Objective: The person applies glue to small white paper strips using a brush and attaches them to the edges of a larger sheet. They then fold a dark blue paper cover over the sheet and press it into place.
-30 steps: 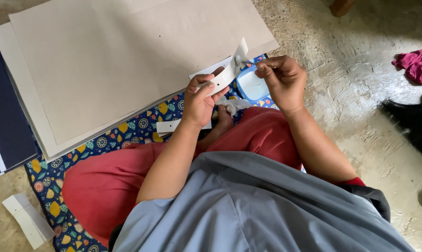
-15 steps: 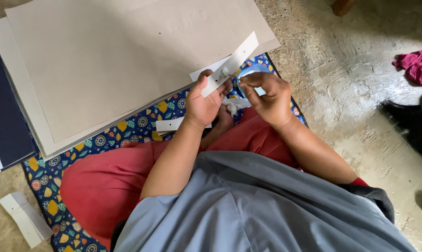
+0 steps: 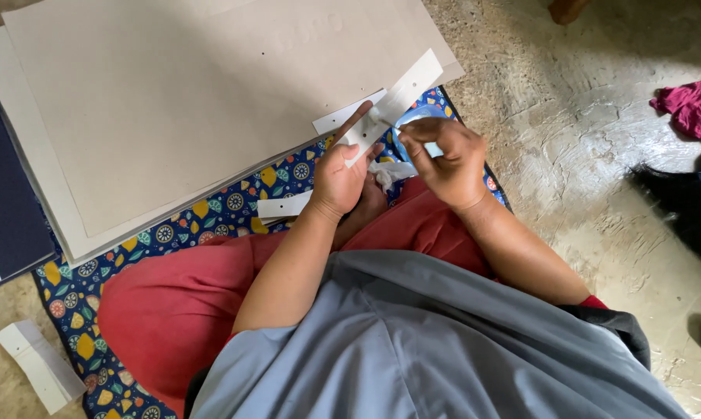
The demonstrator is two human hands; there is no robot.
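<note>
L hand (image 3: pixel 339 177) fingers closed on white card strip (image 3: pixel 395 101), held above patterned mat (image 3: pixel 211 213) by grey boards (image 3: pixel 195 93). R hand (image 3: pixel 447 159) fingers pinched at strip's middle.

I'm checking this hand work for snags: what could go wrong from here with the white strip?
The white paper strip is held only at its lower end by the left hand, so its free end might bend or crease. The right hand pinches at a small spot on it, which may tear. Loose white scraps under the hands could get mixed in.
</note>
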